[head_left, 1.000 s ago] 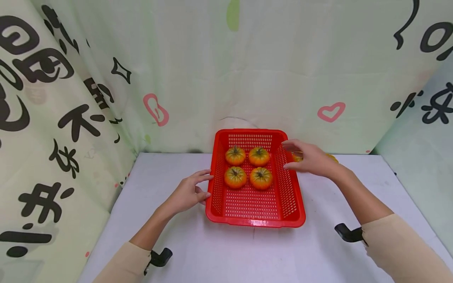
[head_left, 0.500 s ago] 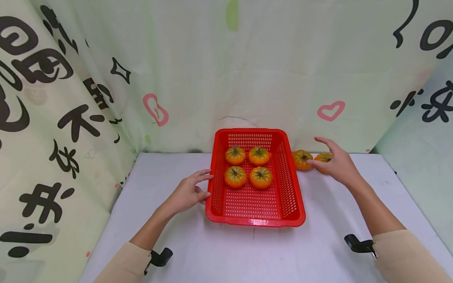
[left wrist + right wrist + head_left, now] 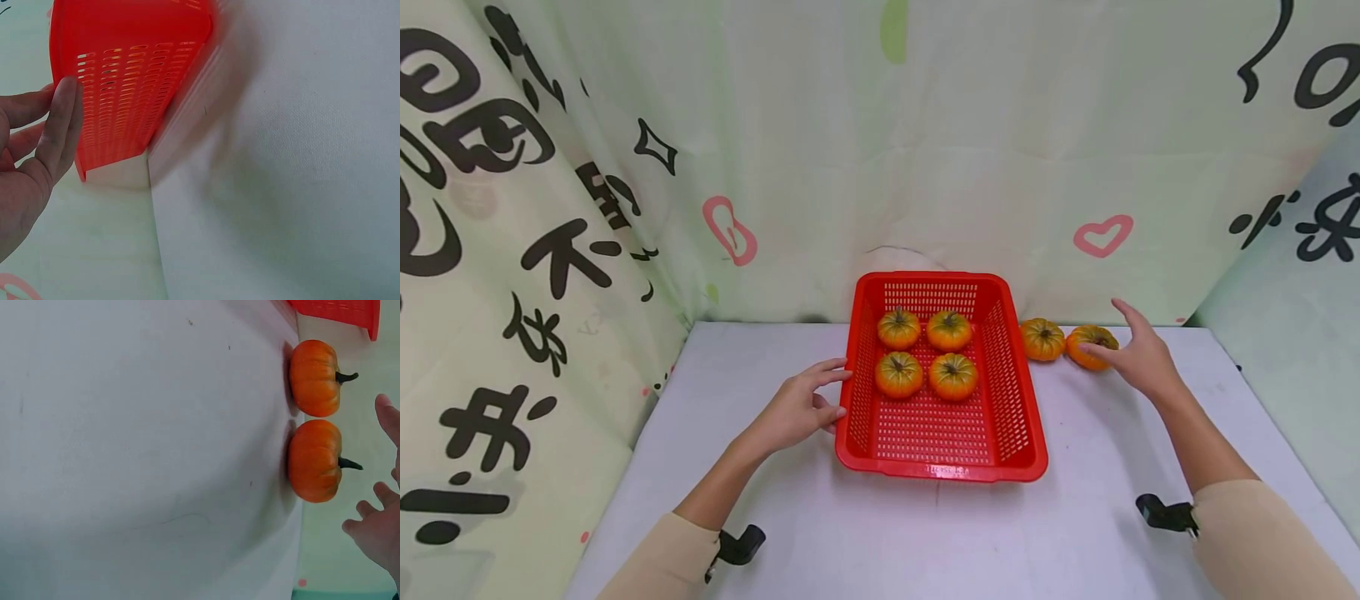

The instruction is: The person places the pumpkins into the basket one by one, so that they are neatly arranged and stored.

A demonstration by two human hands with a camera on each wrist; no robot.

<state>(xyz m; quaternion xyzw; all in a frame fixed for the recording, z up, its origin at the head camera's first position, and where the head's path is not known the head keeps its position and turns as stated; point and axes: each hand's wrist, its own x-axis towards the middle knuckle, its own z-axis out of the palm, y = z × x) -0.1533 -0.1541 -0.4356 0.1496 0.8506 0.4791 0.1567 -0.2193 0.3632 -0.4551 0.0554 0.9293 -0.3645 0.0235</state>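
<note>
Right hand has moved right, off the basket; I see it spread, gripping nothing, by the outer pumpkin of two on the counter. Left hand, fingers extended, touches basket's side. Four pumpkins inside.

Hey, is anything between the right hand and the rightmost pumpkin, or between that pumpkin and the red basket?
Nothing visible stands between the right hand and the rightmost pumpkin. Toward the red basket, the other loose pumpkin sits directly between, and the basket's side wall also stands in the way.
</note>
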